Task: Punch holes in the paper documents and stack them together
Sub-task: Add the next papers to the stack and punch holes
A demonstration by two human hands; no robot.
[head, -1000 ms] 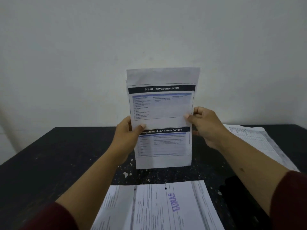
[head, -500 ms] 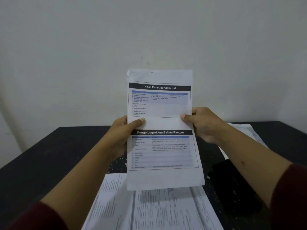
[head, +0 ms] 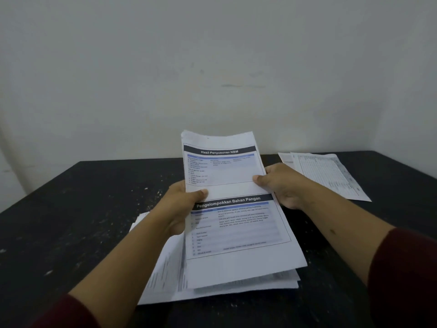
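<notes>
I hold a printed sheet (head: pixel 236 233) with two dark headings and blue tables, tilted low over the stack of papers (head: pixel 165 275) lying on the black table (head: pixel 71 221). My left hand (head: pixel 179 209) pinches the sheet's left edge with the thumb on top. On the right edge, my right hand (head: pixel 281 185) grips it the same way. The sheet's near end lies just above or on the stack; I cannot tell if they touch. No hole punch shows.
Another spread of printed sheets (head: pixel 331 174) lies at the far right of the table. A pale wall (head: pixel 212 67) rises right behind the table's back edge. White specks dot the dark tabletop.
The sheet has come down from upright in front of the wall to nearly flat over the stack. Both hands lowered with it, keeping their grip.
</notes>
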